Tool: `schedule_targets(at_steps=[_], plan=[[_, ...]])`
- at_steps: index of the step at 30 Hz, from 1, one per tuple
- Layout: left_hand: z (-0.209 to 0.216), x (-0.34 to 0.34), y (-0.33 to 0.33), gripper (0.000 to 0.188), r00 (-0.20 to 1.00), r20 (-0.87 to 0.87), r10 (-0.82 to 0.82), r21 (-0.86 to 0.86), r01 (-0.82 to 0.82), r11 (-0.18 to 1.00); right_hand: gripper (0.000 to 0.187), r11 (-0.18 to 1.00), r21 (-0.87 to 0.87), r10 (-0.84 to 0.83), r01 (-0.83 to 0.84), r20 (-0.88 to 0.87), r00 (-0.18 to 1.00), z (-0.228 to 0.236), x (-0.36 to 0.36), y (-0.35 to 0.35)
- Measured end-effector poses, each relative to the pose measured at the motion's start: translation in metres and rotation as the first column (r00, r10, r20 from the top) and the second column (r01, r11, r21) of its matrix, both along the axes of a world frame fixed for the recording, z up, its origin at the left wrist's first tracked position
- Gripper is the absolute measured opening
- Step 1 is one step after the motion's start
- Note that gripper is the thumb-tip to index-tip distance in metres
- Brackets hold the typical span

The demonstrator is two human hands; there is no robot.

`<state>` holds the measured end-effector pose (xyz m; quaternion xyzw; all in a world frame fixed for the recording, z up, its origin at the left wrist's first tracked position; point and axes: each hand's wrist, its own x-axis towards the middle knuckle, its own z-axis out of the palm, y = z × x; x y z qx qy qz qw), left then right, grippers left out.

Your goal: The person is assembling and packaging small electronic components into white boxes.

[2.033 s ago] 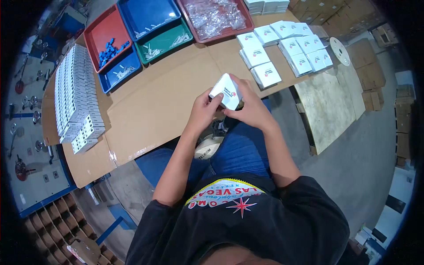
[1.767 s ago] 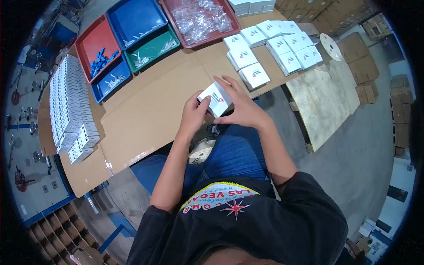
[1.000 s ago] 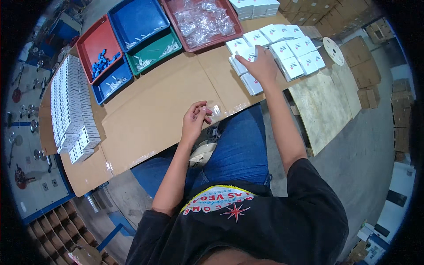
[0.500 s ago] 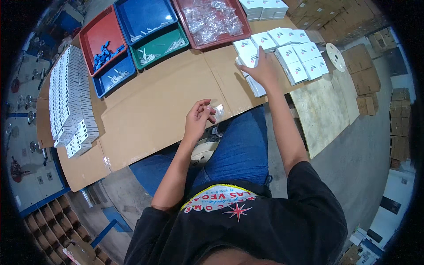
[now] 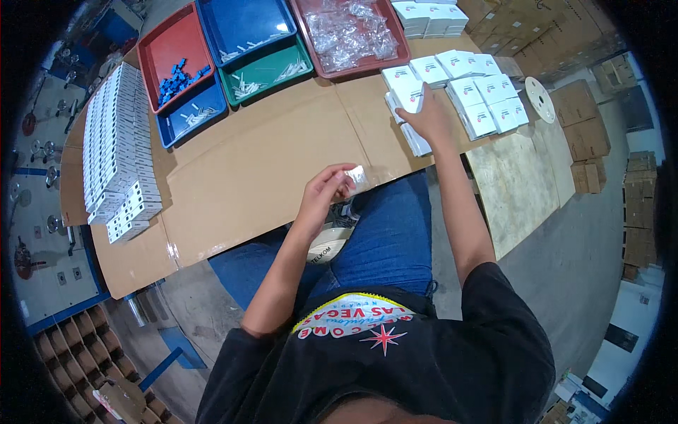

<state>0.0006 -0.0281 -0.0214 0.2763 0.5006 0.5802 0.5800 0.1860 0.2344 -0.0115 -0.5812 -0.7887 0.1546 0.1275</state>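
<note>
currently, small clear packet (image 5: 358,177) is pinched by left hand (image 5: 321,194); white box (image 5: 409,95) is gripped by right hand (image 5: 427,120).
box stack (image 5: 417,138) could be toppled if nudged.

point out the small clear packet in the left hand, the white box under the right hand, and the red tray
small clear packet (image 5: 358,177), head view, its shiny face
white box (image 5: 409,93), head view, its top face
red tray (image 5: 169,49), head view, bare floor
</note>
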Motion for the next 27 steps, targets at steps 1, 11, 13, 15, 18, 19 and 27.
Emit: schedule_targets(at_steps=[1, 11, 13, 15, 18, 19, 27], plan=[[0.025, 0.001, -0.01, 0.037, 0.993, 0.093, -0.079, 0.089, 0.071, 0.994, 0.105, 0.999, 0.039, -0.003, 0.002, 0.015, 1.0, -0.005, 0.002, 0.001], [0.228, 0.044, -0.077, 0.076, 0.777, 0.526, -0.345, 0.776, -0.272, 0.57, 0.106, 0.987, 0.154, 0.029, -0.038, 0.059, 0.998, -0.026, 0.012, 0.013], [0.233, 0.032, -0.094, 0.071, 0.786, 0.483, -0.385, 0.803, -0.224, 0.552, 0.107, 0.988, 0.154, 0.022, -0.024, 0.019, 1.0, -0.025, 0.019, 0.013], [0.231, 0.018, -0.104, 0.066, 0.793, 0.446, -0.415, 0.826, -0.186, 0.532, 0.109, 0.993, 0.118, -0.005, -0.002, 0.057, 0.998, -0.014, 0.016, 0.007], [0.244, -0.01, -0.175, 0.059, 0.837, 0.361, -0.411, 0.855, -0.122, 0.504, 0.11, 0.999, 0.05, 0.003, -0.004, 0.016, 1.0, -0.003, -0.001, -0.001], [0.241, -0.003, -0.138, 0.058, 0.844, 0.337, -0.418, 0.868, -0.106, 0.485, 0.11, 0.998, 0.06, 0.008, -0.01, 0.03, 1.0, -0.002, 0.002, 0.004], [0.262, -0.07, -0.162, 0.052, 0.891, 0.039, -0.453, 0.907, 0.159, 0.391, 0.11, 0.994, 0.11, 0.0, -0.002, 0.02, 1.0, -0.018, 0.013, 0.01]])
